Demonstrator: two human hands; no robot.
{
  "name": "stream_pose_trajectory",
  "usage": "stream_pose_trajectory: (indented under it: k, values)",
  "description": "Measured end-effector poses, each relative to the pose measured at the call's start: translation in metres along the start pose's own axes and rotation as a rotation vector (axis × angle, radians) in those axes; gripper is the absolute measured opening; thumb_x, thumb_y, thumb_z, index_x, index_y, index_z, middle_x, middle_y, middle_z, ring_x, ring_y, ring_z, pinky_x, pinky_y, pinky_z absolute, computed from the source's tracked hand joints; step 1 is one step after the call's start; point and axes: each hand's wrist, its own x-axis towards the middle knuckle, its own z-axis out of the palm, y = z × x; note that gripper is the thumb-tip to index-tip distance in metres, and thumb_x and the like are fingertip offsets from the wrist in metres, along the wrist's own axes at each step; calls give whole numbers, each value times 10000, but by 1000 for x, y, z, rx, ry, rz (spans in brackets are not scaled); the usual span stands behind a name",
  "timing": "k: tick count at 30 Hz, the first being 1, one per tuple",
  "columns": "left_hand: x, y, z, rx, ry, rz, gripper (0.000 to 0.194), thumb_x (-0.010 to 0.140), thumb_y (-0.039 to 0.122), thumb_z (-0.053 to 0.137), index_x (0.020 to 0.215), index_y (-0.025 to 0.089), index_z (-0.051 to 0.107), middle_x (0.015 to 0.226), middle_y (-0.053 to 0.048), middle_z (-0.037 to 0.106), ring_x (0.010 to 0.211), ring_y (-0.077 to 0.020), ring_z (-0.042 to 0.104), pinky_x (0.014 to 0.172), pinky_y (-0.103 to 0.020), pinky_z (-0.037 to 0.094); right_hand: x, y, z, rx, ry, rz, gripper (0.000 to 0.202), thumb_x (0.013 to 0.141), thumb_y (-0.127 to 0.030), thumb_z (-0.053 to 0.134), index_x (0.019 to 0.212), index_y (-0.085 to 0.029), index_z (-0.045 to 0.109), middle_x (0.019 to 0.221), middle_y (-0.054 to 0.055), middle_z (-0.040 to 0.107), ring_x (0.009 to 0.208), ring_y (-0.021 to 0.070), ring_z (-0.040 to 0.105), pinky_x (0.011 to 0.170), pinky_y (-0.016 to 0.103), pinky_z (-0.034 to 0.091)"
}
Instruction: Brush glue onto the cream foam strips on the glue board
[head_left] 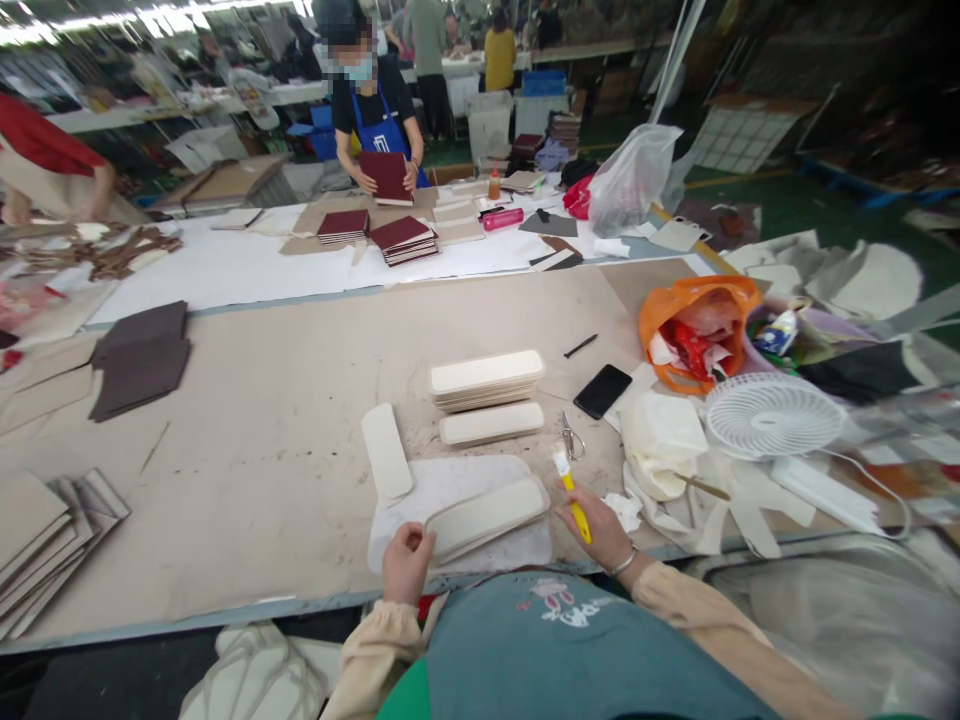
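My left hand [409, 562] pinches the left end of a long cream piece with rounded ends [487, 515], which lies with others like it on a white sheet [390, 530]. In my right hand [600, 530] is a yellow-handled brush [571, 495], its white bristles pointing away from me, just right of the pieces. A single cream strip [387, 452] lies slanted on the sheet's upper left. Behind stand a tall stack of cream strips [486, 378] and a lower stack [491, 424]. A pair of scissors [572, 438] lies beyond the brush tip.
On the right are a phone [602, 390], a dark pen-like stick [580, 345], a white container [664, 435], an orange bag [697, 300] and a white fan [775, 415]. Dark brown panels [142, 360] lie left. Across the table a co-worker [379, 120] holds a maroon panel [386, 178].
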Motion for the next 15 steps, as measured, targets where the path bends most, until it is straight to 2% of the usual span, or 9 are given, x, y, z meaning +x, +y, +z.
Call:
stream_pose_trajectory:
  k: [4,7,11,15]
  values:
    - [-11,37,1,-325,-78,102,209,665,368,593,687,193,481,587,42,502,563,-108,483,542,-211,371,-1,-12,-12,104,14,66,185,780,-304,578,909,-240,462,1117,98,604,1070,247,551,866,427,455]
    - [-20,72,2,-445,-130,199,202,695,350,601,728,183,492,633,36,498,598,-97,467,550,-195,363,7,-31,-26,220,-36,56,221,776,-306,587,917,-239,432,1185,102,572,1095,236,540,884,404,437]
    - [-33,116,2,-457,-186,319,223,719,374,595,755,171,508,664,16,509,619,-105,461,553,-198,365,25,-65,-46,350,-58,37,278,746,-336,627,898,-241,414,1189,96,574,1075,235,552,880,388,428]
    - [-47,152,3,-394,-180,393,248,731,411,583,776,173,529,672,11,536,600,-112,461,535,-204,367,40,-97,-58,490,-27,-22,339,705,-314,676,889,-244,399,1117,71,600,1025,215,565,895,379,412]
